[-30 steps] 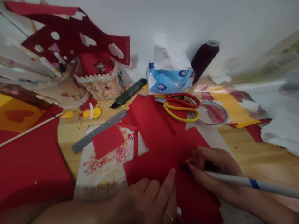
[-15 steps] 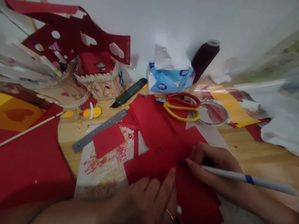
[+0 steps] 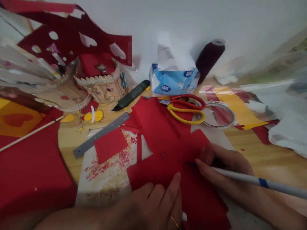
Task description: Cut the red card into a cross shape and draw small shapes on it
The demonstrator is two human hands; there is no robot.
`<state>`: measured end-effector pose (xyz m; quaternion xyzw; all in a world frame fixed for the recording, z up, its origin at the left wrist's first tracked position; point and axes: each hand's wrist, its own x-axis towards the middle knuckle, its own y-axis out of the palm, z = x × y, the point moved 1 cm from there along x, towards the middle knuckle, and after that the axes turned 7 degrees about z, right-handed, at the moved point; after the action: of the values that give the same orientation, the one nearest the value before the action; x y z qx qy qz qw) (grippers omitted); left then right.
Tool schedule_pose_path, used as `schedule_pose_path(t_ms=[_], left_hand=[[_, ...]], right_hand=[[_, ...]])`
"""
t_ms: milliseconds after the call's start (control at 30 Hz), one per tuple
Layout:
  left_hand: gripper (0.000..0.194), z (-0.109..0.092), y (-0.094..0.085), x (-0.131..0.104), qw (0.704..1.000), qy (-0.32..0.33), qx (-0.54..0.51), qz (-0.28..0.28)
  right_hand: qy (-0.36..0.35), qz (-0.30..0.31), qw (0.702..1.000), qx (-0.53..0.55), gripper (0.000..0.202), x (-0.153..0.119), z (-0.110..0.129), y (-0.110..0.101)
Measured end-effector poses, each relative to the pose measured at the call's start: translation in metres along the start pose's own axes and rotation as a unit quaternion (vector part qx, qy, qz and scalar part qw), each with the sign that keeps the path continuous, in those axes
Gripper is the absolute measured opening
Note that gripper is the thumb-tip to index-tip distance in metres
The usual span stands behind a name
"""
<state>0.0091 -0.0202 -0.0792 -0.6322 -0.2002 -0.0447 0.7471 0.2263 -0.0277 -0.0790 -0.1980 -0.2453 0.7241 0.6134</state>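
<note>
My right hand (image 3: 223, 166) grips a white marker (image 3: 242, 176) with a blue band, its dark tip touching a sheet of red paper (image 3: 153, 167). A small diamond outline (image 3: 163, 155) is drawn on the sheet, and a short curved dark line (image 3: 185, 165) starts at the marker's tip. My left hand (image 3: 155, 204) presses on the sheet's near part, one finger stretched forward and the others partly curled. A rounded white end (image 3: 184, 216) pokes out from under it; the rest is hidden. More red paper (image 3: 157, 124) lies just beyond.
Scissors (image 3: 187, 110), a tape roll (image 3: 230, 116), a green utility knife (image 3: 131, 95) and a grey ruler (image 3: 102, 135) lie around the paper. Behind stand a tissue pack (image 3: 174, 81), a dark thread spool (image 3: 211, 59) and decorated wooden holders (image 3: 103, 88). A thin stick (image 3: 31, 134) lies at left.
The marker and my right hand have shifted slightly right, and a short curved line now shows by the tip. My left hand stays in place on the sheet.
</note>
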Motion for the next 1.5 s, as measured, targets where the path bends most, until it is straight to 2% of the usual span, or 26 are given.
schedule_pose_path(t_ms=[167, 267, 467, 700, 900, 1133, 1267, 1500], left_hand=[[0.034, 0.002, -0.003, -0.001, 0.999, 0.013, -0.006, 0.031], [0.032, 0.000, -0.004, -0.002, 1.000, 0.013, -0.007, 0.027], [0.033, -0.001, -0.004, -0.001, 0.999, 0.016, -0.009, 0.035], [0.025, -0.001, -0.004, -0.004, 0.998, 0.025, -0.006, 0.059], [0.031, -0.001, -0.005, -0.003, 0.999, 0.013, -0.008, 0.045], [0.033, -0.002, -0.003, 0.000, 1.000, 0.004, -0.006, 0.017], [0.031, -0.001, -0.004, -0.001, 0.999, 0.010, -0.011, 0.042], [0.031, -0.001, -0.003, -0.002, 0.999, 0.015, -0.009, 0.044]], right_hand=[[0.016, 0.027, 0.999, 0.006, 0.030, 0.000, 0.003, 0.000], [0.036, 0.032, 0.999, 0.021, 0.030, -0.001, 0.006, 0.000], [0.051, 0.028, 0.998, 0.033, 0.028, -0.003, 0.011, 0.000], [0.059, 0.017, 0.997, 0.049, 0.028, -0.003, 0.007, 0.000], [0.023, 0.017, 0.999, 0.043, 0.028, 0.003, 0.006, -0.005], [0.038, 0.024, 0.999, 0.017, 0.029, 0.000, 0.008, -0.003], [0.040, 0.030, 0.999, 0.010, 0.028, -0.001, 0.006, -0.003], [0.003, 0.060, 0.997, 0.051, 0.030, -0.003, 0.000, -0.004]])
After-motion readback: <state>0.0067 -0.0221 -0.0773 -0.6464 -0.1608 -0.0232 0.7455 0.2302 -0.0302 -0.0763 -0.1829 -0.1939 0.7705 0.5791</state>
